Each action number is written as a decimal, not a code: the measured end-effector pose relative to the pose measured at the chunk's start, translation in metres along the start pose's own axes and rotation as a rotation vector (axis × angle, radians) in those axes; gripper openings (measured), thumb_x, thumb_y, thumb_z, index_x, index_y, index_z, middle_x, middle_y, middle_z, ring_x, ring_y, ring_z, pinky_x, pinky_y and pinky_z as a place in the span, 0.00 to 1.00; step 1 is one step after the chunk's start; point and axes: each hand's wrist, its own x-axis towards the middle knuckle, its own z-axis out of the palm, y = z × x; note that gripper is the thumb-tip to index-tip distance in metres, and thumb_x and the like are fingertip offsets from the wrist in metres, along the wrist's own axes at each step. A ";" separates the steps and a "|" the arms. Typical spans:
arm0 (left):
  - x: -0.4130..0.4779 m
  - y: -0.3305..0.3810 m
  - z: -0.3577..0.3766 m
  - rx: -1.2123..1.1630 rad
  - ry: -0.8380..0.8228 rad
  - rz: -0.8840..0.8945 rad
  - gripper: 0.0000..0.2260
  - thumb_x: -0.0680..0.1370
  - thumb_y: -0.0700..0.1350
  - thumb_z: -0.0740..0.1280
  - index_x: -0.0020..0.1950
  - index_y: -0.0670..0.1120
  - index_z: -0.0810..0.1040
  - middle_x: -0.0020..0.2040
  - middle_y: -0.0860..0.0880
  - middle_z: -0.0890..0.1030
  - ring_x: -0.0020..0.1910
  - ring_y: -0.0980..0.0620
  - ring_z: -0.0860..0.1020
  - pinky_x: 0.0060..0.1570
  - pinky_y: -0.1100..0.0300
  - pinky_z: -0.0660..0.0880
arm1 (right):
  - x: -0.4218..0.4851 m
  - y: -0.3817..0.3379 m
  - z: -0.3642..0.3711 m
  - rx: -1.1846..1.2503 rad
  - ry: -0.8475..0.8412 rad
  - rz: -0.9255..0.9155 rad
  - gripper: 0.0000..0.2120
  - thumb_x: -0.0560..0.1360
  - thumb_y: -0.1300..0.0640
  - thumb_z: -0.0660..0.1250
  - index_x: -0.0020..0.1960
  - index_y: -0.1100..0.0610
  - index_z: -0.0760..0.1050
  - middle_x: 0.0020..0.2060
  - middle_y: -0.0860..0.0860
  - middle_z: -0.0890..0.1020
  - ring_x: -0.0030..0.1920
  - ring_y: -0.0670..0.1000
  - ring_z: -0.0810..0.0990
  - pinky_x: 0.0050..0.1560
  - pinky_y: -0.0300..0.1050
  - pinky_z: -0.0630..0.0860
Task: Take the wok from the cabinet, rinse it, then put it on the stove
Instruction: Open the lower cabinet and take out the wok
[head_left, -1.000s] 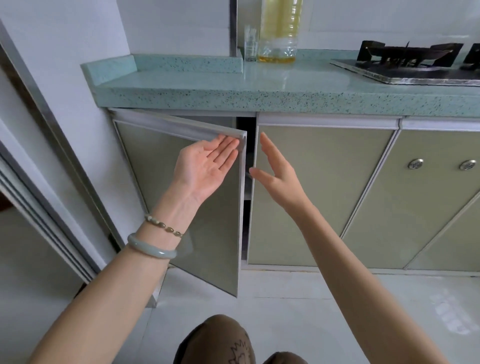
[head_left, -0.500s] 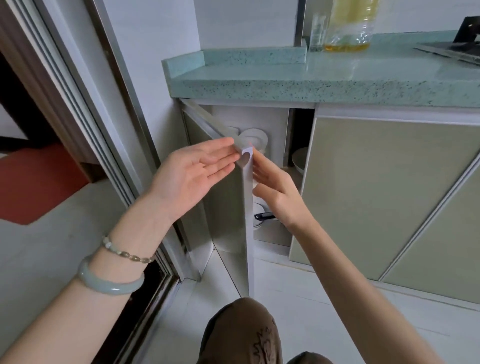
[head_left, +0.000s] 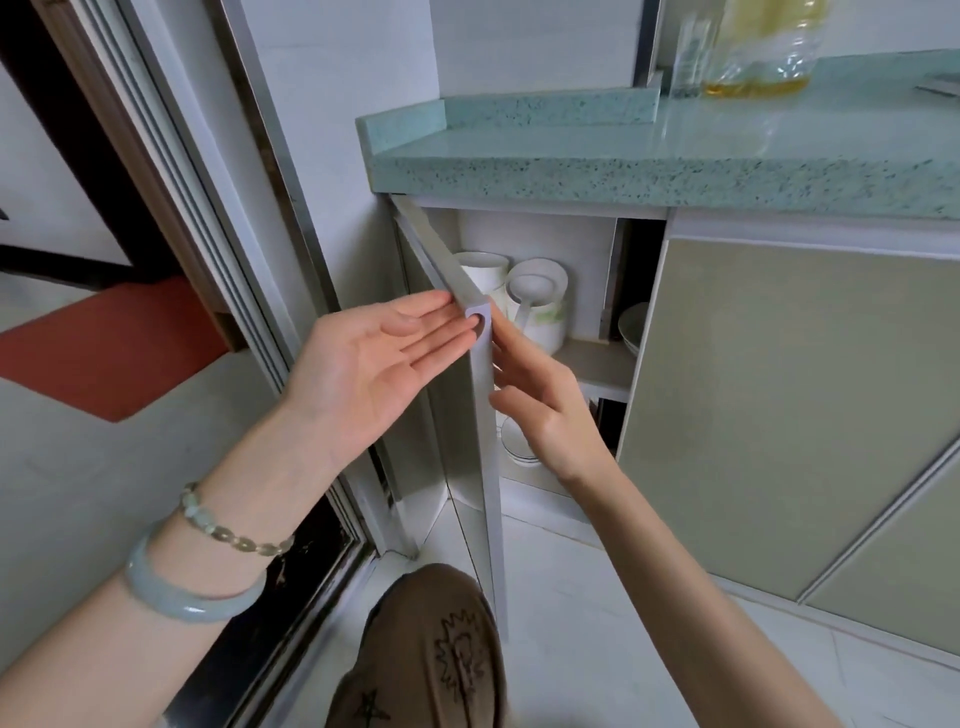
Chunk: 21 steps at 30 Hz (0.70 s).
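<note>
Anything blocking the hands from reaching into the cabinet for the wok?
The open cabinet door, edge-on, stands between the left hand and the opening. The right hand is on the opening's side, unblocked. No wok shows; only bowls and plates are visible inside.

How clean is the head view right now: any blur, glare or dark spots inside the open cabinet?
Head view: the oil bottle is motion-blurred; soft glare streaks the countertop; wide-angle bends the sliding-door frame; white bowls on the upper shelf read clearly; the lower shelf is dim, partly behind the cabinet door.
</note>
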 end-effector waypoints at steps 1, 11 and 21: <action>0.000 0.001 -0.001 -0.004 0.006 0.005 0.20 0.68 0.32 0.55 0.58 0.30 0.73 0.53 0.34 0.81 0.56 0.37 0.80 0.57 0.48 0.76 | 0.002 0.000 0.000 0.002 -0.020 0.007 0.37 0.68 0.75 0.53 0.75 0.57 0.60 0.71 0.48 0.69 0.71 0.46 0.67 0.73 0.53 0.63; -0.008 0.014 -0.036 0.116 0.114 0.090 0.21 0.72 0.25 0.50 0.57 0.34 0.76 0.51 0.39 0.83 0.54 0.44 0.82 0.52 0.56 0.79 | 0.014 -0.003 0.025 -0.333 -0.093 -0.126 0.37 0.66 0.69 0.57 0.75 0.56 0.59 0.71 0.41 0.61 0.74 0.39 0.55 0.75 0.35 0.52; -0.029 0.053 -0.106 0.304 0.280 0.334 0.21 0.74 0.25 0.54 0.66 0.33 0.71 0.57 0.40 0.80 0.58 0.50 0.79 0.55 0.64 0.74 | 0.071 0.019 0.082 -0.908 -0.274 -0.455 0.43 0.64 0.65 0.61 0.77 0.51 0.53 0.77 0.59 0.48 0.77 0.61 0.47 0.71 0.63 0.60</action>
